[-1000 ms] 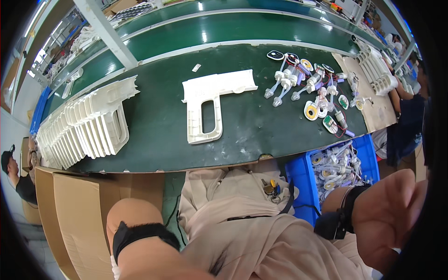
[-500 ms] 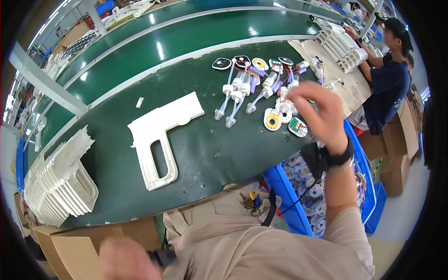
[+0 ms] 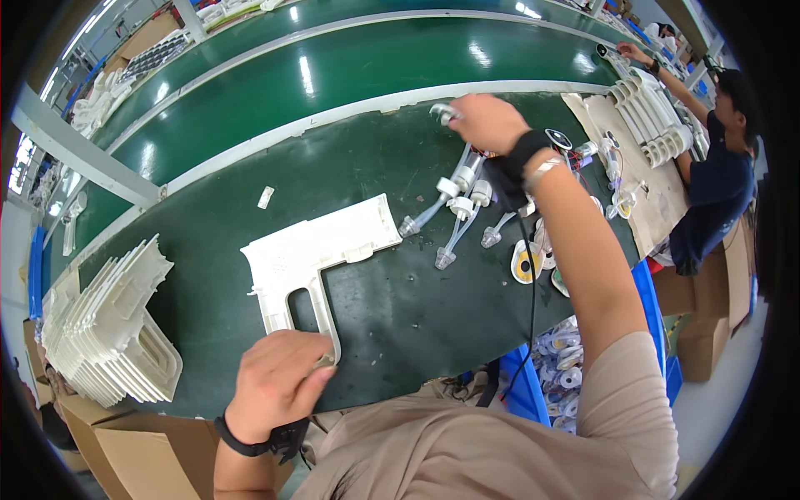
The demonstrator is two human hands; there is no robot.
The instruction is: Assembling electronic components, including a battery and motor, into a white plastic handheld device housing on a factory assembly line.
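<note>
L hand sits on near end of the white plastic frame, fingers curled over the bottom of its loop handle, pinning it to the green bench top. Frame lies flat; long bar runs left-right, rising toward far right, handle leg points back at the person. So frame is directly under/ahead of L hand, well apart from R.

R hand is stretched out to far edge of bench, closed around a small whitish part; can't tell what kind. Clear tubes w/ white fittings lie just beside R forearm, between frame and R hand.

Stack of same white frames at left. Green conveyor belt beyond bench. Blue bin below right edge. Another person works at right.
</note>
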